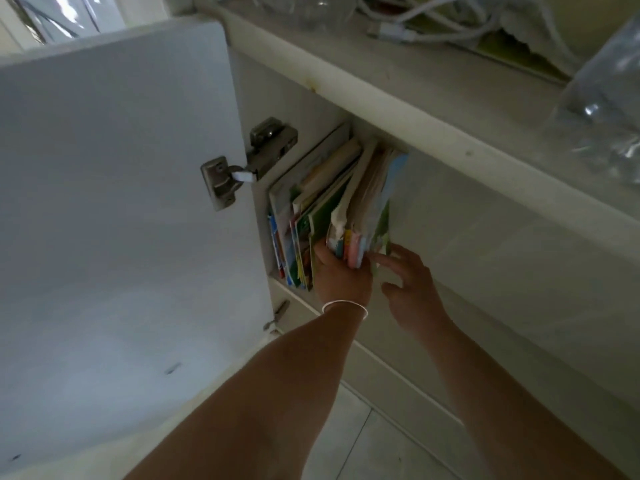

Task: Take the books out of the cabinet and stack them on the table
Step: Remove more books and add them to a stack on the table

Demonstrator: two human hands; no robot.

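Down low, my left hand (341, 273) gripped the rightmost books (360, 209) at the cabinet (381, 109) shelf's left edge; right hand (410, 289), fingers released, steadied their outer cover for extraction.

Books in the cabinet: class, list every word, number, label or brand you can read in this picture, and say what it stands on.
None can be read.
Books: coloured covers and spines carry print, but it is too blurred to make out.
Door hinge: no legible marking.
Items on the cabinet top: no readable label.
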